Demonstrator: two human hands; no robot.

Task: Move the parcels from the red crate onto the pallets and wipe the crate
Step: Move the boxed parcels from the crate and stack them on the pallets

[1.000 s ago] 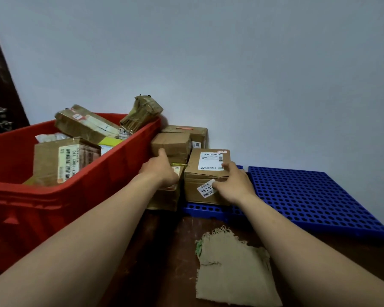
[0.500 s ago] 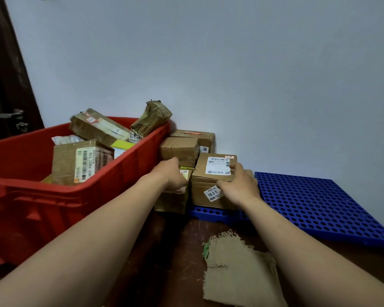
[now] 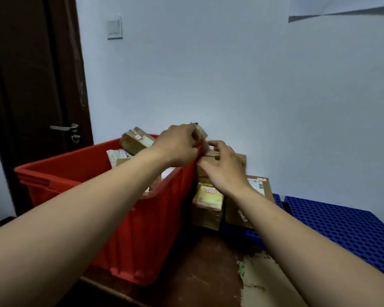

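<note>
Obs.: the left hand (image 3: pixel 177 145) is over the far right corner of the red crate (image 3: pixel 142 218), fingers curled round a taped parcel (image 3: pixel 200 131) that leans on the rim there. Its upper end tilts up and right toward the wall; the rest is hidden by the hand. The right hand (image 3: pixel 226 168) is just beside it, fingers bent over the top of the stacked boxes (image 3: pixel 208 200); whether it grips anything cannot be told. Key relation: the blue pallets (image 3: pixel 341 229) lie to the right of the crate, so the parcel must likely travel rightward over the rim. The left hand is on the parcel and the right is nearer the drop zone. Count: two pallets, one carrying the stack and one bare. At least three boxes show in the stack. Left in the crate are a tan box (image 3: pixel 135 140), a white packet (image 3: pixel 118 154) and a brown box (image 3: pixel 123 161), with more possibly hidden behind the forearm. One cloth (image 3: pixel 264 282) lies on the bench (image 3: pixel 197 262), so wiping looks not yet begun.
</note>
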